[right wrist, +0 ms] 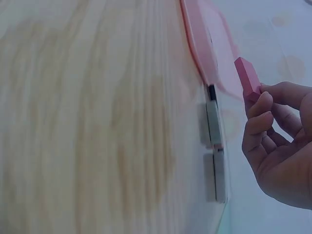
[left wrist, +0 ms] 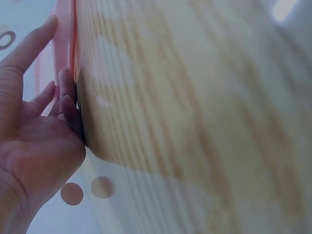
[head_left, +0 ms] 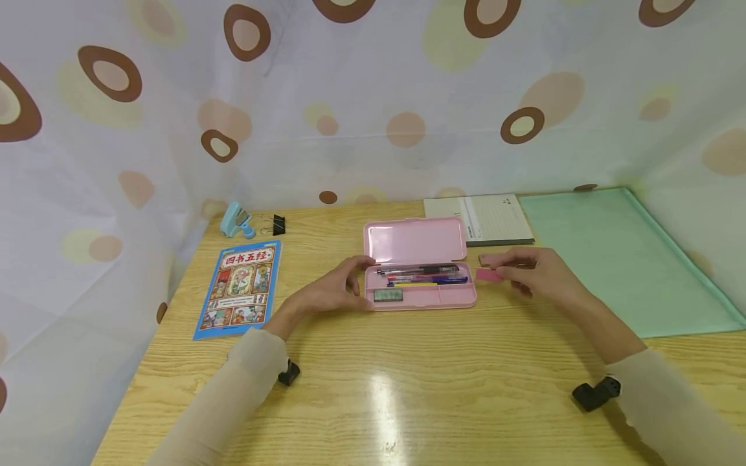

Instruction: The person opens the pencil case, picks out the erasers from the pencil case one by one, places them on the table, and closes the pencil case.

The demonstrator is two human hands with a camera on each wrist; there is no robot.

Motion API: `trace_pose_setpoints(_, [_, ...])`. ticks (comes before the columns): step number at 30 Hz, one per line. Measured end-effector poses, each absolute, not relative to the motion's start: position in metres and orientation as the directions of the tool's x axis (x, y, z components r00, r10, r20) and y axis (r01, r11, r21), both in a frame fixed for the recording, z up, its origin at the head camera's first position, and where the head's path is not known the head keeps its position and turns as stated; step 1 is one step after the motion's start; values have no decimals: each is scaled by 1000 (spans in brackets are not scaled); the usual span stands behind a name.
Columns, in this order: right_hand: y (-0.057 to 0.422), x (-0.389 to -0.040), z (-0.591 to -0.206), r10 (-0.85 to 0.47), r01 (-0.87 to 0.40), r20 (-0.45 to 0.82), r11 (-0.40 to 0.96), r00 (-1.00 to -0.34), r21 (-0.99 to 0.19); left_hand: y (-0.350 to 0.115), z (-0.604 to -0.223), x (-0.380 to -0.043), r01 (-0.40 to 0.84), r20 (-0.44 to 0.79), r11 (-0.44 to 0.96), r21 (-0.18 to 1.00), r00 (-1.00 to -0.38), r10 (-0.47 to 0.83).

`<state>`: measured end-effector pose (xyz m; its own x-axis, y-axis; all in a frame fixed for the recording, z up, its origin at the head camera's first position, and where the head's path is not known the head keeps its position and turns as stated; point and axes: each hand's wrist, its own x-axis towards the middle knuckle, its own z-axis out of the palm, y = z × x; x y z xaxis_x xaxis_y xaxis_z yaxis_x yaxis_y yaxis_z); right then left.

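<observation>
Fingers of the right hand point(head_left: 539, 275) pinch a pink eraser point(head_left: 488, 275) just beside the open pink pencil case point(head_left: 419, 285) on the counter point(head_left: 408, 388). The left hand point(head_left: 335, 291), fingers relaxed, steadies the case's left end. Stowing looks underway; next comes lowering the eraser into a free compartment.

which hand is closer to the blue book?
Left. The left hand rests at the pencil case's left end, a short way right of the blue book. The right hand is beyond the case, pinching a pink eraser.
</observation>
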<state>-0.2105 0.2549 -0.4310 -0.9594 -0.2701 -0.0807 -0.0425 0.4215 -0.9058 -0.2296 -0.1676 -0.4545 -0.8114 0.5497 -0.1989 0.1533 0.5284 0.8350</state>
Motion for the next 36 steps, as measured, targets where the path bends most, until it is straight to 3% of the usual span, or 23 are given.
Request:
trace_pose_setpoints(10, [281, -212, -443, -279, 4, -194, 561, -940, -828, -167, -453, -229, 156, -200, 535, 831, -812, 548])
trace_pose_setpoints(36, [285, -213, -440, -257, -28, -142, 560, -956, -828, -168, -455, -230, 161, -194, 527, 834, -809, 555])
